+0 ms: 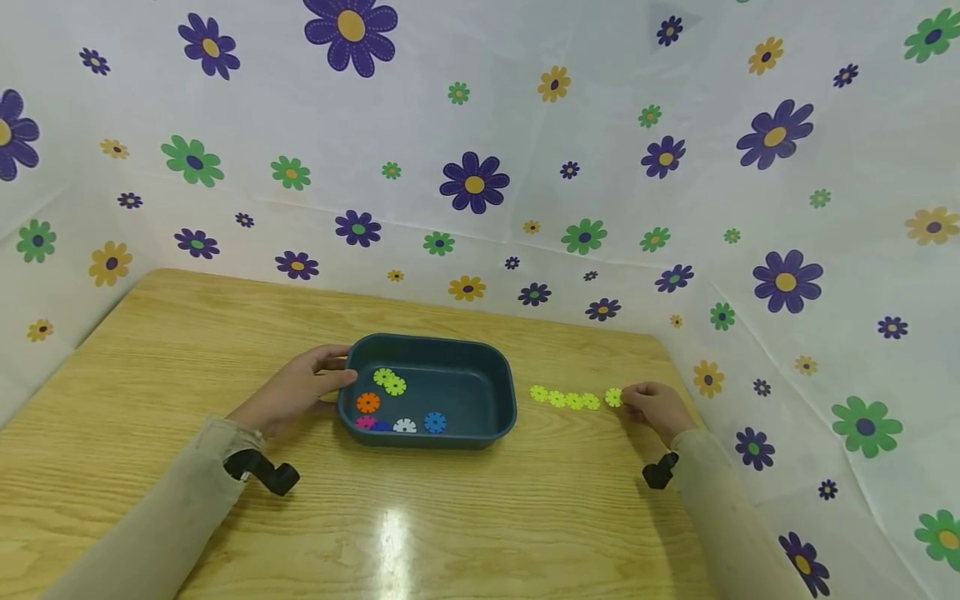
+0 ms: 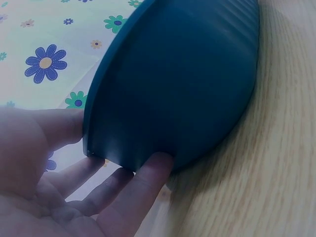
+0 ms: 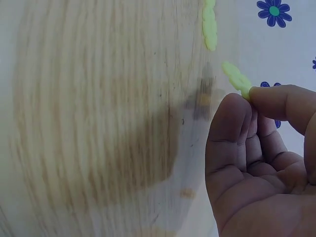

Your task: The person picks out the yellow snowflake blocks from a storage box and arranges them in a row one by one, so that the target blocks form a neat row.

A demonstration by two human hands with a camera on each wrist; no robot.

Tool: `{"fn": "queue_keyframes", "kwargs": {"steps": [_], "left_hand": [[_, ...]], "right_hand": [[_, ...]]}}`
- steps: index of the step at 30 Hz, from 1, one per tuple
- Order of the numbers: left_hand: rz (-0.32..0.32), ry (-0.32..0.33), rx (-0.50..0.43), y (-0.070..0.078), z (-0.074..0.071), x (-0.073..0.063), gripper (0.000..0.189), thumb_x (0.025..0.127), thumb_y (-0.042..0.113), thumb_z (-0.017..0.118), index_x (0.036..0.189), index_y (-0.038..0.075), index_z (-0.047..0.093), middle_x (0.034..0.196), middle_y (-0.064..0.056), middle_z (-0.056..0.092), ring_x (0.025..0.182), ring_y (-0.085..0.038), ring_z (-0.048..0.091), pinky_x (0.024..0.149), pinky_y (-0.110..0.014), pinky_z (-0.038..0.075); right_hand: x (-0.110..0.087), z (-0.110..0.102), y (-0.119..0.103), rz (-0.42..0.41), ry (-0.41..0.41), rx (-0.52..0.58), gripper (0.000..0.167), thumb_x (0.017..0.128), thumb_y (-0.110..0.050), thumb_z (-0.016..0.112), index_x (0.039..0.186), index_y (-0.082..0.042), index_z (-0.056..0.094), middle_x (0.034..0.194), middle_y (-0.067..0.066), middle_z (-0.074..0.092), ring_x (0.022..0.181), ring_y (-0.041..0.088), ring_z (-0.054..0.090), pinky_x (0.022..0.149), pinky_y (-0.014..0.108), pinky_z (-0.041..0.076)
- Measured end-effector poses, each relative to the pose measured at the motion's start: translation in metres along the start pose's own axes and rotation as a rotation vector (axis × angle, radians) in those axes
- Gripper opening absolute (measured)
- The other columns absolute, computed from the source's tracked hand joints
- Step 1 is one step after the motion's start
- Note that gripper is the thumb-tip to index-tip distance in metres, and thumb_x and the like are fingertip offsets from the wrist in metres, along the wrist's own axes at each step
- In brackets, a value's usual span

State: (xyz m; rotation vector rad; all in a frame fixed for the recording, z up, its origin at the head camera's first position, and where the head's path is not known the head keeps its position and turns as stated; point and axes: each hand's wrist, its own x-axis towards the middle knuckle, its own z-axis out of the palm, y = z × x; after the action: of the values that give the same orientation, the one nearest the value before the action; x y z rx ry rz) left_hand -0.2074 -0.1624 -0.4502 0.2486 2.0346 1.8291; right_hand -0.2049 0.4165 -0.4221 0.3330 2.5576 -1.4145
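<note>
My left hand (image 1: 298, 387) grips the left end of a dark blue-green plastic basin (image 1: 465, 400), thumb over the rim. In the left wrist view its fingers (image 2: 131, 202) lie against the outer wall. Inside the basin are two yellow snowflake discs (image 1: 390, 382), an orange one (image 1: 368, 402), a blue one (image 1: 435, 422), a white one (image 1: 405, 426), and pink and dark blue ones at the near wall. My right hand (image 1: 662, 408) pinches a yellow snowflake disc (image 3: 237, 79) between thumb and fingers. It is just right of a row of yellow snowflake discs (image 1: 566, 399).
The basin and the row stand on a light wooden table (image 1: 480, 508). A white cloth (image 1: 420, 125) with printed flowers rises behind the table and along both sides. A black camera mount (image 1: 273, 475) is on the left wrist, and another (image 1: 660, 472) on the right.
</note>
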Motion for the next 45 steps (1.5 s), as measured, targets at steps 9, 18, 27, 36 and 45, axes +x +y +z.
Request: {"fn": "queue_keyframes", "kwargs": {"steps": [9,18,27,36,45], "left_hand": [[0.001,0.008,0.001,0.003,0.001,-0.001,0.064,0.106,0.024,0.062,0.16,0.005,0.033,0.151,-0.027,0.04,0.128,-0.045,0.056,0.093,-0.046,0.061],[-0.011,0.015,0.008,0.001,0.0,0.002,0.063,0.105,0.026,0.063,0.159,0.007,0.035,0.15,-0.026,0.041,0.127,-0.043,0.056,0.092,-0.045,0.061],[-0.01,0.007,0.01,0.003,0.0,0.002,0.065,0.105,0.027,0.064,0.159,0.006,0.034,0.152,-0.026,0.04,0.131,-0.045,0.054,0.094,-0.047,0.06],[-0.01,0.003,-0.001,0.005,0.001,0.001,0.066,0.106,0.025,0.063,0.16,0.005,0.032,0.154,-0.027,0.039,0.133,-0.047,0.052,0.094,-0.048,0.06],[-0.024,0.014,0.001,-0.001,0.0,0.002,0.065,0.105,0.027,0.064,0.159,0.006,0.034,0.152,-0.026,0.041,0.13,-0.045,0.055,0.093,-0.046,0.06]], "right_hand": [[-0.001,0.003,0.001,0.017,-0.025,0.014,0.034,0.108,-0.018,0.057,0.125,0.012,0.058,0.11,0.009,0.068,0.091,0.011,0.067,0.083,0.026,0.059],[0.005,0.005,0.007,0.026,-0.033,0.054,0.034,0.108,-0.017,0.057,0.126,0.011,0.057,0.109,0.008,0.066,0.089,0.01,0.068,0.082,0.026,0.06],[0.008,0.008,0.005,0.049,0.006,0.037,0.027,0.104,-0.013,0.061,0.12,0.009,0.061,0.104,0.006,0.068,0.085,0.01,0.068,0.079,0.025,0.061],[0.009,0.013,0.006,0.066,0.061,-0.018,0.024,0.103,-0.014,0.063,0.117,0.006,0.063,0.1,0.006,0.069,0.081,0.01,0.068,0.075,0.025,0.061],[0.01,0.016,0.012,0.053,0.073,-0.059,0.024,0.102,-0.015,0.064,0.115,0.004,0.065,0.1,0.006,0.07,0.082,0.011,0.067,0.075,0.026,0.061]]}}
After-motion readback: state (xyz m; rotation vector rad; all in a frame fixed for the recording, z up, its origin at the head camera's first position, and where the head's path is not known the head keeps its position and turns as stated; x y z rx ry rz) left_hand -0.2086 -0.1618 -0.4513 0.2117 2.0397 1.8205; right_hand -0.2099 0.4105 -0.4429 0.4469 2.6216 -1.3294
